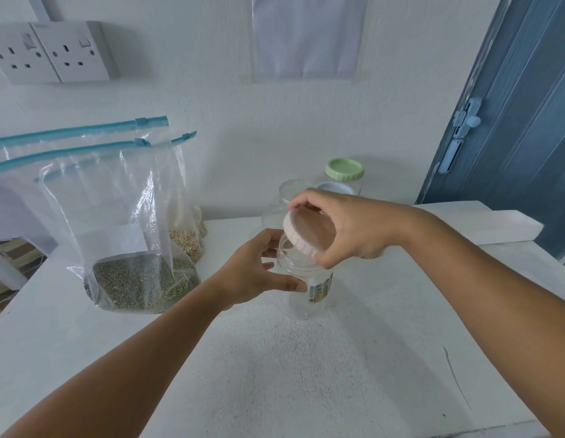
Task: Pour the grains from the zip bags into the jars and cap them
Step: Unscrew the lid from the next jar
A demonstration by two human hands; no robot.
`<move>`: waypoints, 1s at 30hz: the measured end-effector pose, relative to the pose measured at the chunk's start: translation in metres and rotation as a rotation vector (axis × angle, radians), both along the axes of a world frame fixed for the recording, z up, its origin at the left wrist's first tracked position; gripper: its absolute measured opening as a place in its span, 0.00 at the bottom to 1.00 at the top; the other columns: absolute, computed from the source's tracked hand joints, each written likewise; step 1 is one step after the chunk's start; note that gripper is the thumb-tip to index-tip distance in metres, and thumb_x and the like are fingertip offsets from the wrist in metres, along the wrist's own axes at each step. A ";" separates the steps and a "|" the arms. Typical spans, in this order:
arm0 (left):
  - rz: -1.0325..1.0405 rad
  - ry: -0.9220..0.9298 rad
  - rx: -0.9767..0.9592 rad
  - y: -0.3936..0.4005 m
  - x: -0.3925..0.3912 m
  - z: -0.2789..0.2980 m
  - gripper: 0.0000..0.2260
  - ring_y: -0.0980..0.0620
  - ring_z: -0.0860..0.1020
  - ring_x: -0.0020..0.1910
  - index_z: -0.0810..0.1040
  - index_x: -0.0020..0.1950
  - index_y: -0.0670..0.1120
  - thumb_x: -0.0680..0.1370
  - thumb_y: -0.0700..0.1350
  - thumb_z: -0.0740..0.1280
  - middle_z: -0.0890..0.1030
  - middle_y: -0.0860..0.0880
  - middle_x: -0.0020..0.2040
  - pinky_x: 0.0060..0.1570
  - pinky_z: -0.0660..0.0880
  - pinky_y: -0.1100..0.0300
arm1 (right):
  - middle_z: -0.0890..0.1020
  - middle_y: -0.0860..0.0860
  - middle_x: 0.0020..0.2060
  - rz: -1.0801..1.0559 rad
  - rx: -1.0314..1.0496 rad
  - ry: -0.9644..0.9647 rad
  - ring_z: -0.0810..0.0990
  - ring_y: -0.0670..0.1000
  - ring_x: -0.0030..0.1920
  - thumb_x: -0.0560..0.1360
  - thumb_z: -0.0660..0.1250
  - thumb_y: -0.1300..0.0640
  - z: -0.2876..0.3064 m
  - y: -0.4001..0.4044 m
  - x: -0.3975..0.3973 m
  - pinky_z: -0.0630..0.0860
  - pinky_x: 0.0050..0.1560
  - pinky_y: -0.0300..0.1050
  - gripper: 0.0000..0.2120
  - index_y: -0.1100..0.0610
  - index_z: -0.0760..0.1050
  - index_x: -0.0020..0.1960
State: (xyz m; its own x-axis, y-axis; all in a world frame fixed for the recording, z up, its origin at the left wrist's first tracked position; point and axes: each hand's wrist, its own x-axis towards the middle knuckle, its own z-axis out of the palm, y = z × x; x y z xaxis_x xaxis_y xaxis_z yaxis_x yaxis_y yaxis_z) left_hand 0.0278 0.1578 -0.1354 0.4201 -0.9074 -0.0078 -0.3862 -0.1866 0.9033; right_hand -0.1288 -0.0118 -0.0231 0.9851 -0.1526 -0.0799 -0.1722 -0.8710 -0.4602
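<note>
Pink lid (pixel 308 230) tilts off the empty clear jar (pixel 306 279) mid-table, pinched in the right hand (pixel 347 226); the left hand (pixel 259 270) grips the jar's neck. Uncapping, I'd say; next, fetch the green-grain zip bag (pixel 129 248) at left

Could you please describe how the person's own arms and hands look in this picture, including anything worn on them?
Both forearms are bare along all of their visible length: no sleeves show in the frame. The left hand and right hand wear no gloves, and no rings, watch or bracelets show on the fingers or wrists. The nails are short and look unpainted. No markings show on either arm.
</note>
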 end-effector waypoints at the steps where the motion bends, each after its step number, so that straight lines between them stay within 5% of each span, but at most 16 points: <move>1: 0.001 -0.003 -0.003 0.000 0.000 0.000 0.39 0.59 0.78 0.64 0.74 0.69 0.58 0.62 0.51 0.87 0.81 0.59 0.64 0.68 0.75 0.55 | 0.71 0.37 0.66 -0.021 0.033 -0.028 0.73 0.42 0.67 0.67 0.82 0.48 0.000 -0.005 -0.006 0.79 0.61 0.47 0.41 0.37 0.62 0.73; 4: 0.007 -0.001 -0.011 0.000 -0.002 -0.001 0.38 0.58 0.77 0.65 0.74 0.67 0.58 0.62 0.51 0.87 0.80 0.58 0.65 0.70 0.74 0.55 | 0.74 0.38 0.67 -0.119 0.303 -0.195 0.74 0.38 0.68 0.63 0.85 0.43 -0.021 -0.021 -0.034 0.76 0.68 0.47 0.43 0.39 0.65 0.71; 8: 0.001 0.011 -0.018 0.000 -0.002 -0.002 0.39 0.58 0.77 0.67 0.74 0.68 0.58 0.60 0.53 0.87 0.79 0.58 0.65 0.70 0.74 0.55 | 0.78 0.47 0.66 -0.416 0.750 -0.391 0.78 0.50 0.67 0.51 0.88 0.39 -0.087 -0.037 -0.073 0.76 0.70 0.55 0.48 0.41 0.71 0.67; 12: 0.002 0.014 -0.023 0.000 -0.004 -0.001 0.38 0.60 0.77 0.65 0.74 0.67 0.59 0.60 0.52 0.86 0.80 0.58 0.65 0.67 0.74 0.59 | 0.78 0.45 0.67 -0.582 0.677 -0.219 0.77 0.46 0.68 0.54 0.87 0.37 -0.157 -0.039 -0.091 0.77 0.68 0.52 0.50 0.43 0.67 0.70; 16: 0.007 0.012 -0.032 0.002 -0.006 -0.001 0.37 0.61 0.78 0.64 0.74 0.68 0.58 0.62 0.51 0.86 0.80 0.58 0.65 0.65 0.75 0.62 | 0.77 0.41 0.63 -0.654 0.413 -0.093 0.73 0.48 0.67 0.60 0.81 0.31 -0.192 -0.041 -0.094 0.74 0.66 0.53 0.41 0.37 0.65 0.66; 21: 0.018 0.009 -0.028 0.003 -0.010 -0.001 0.38 0.60 0.77 0.66 0.73 0.69 0.57 0.63 0.51 0.86 0.79 0.58 0.66 0.68 0.75 0.58 | 0.77 0.39 0.60 -0.557 0.098 -0.094 0.76 0.46 0.62 0.60 0.69 0.22 -0.205 -0.035 -0.097 0.66 0.69 0.54 0.44 0.44 0.68 0.69; 27: 0.049 -0.040 0.002 0.013 -0.011 -0.002 0.51 0.57 0.74 0.71 0.65 0.78 0.58 0.61 0.56 0.87 0.76 0.56 0.72 0.73 0.71 0.51 | 0.65 0.48 0.78 -0.562 0.273 -0.029 0.62 0.52 0.78 0.70 0.70 0.27 -0.174 -0.043 -0.096 0.61 0.77 0.55 0.49 0.48 0.57 0.82; 30: 0.102 -0.079 0.003 0.031 -0.009 0.008 0.50 0.59 0.77 0.67 0.65 0.78 0.57 0.61 0.61 0.85 0.78 0.56 0.69 0.71 0.73 0.54 | 0.68 0.49 0.76 -0.550 0.256 -0.227 0.65 0.49 0.76 0.76 0.67 0.33 -0.138 -0.049 -0.085 0.64 0.73 0.49 0.37 0.48 0.64 0.79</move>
State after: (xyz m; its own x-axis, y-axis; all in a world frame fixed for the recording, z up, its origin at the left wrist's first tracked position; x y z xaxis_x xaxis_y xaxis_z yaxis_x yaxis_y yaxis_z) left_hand 0.0184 0.1887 -0.1272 0.5095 -0.8601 0.0264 -0.4347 -0.2308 0.8705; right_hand -0.2140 -0.0611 -0.1609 0.7651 -0.6436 0.0202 -0.4363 -0.5413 -0.7188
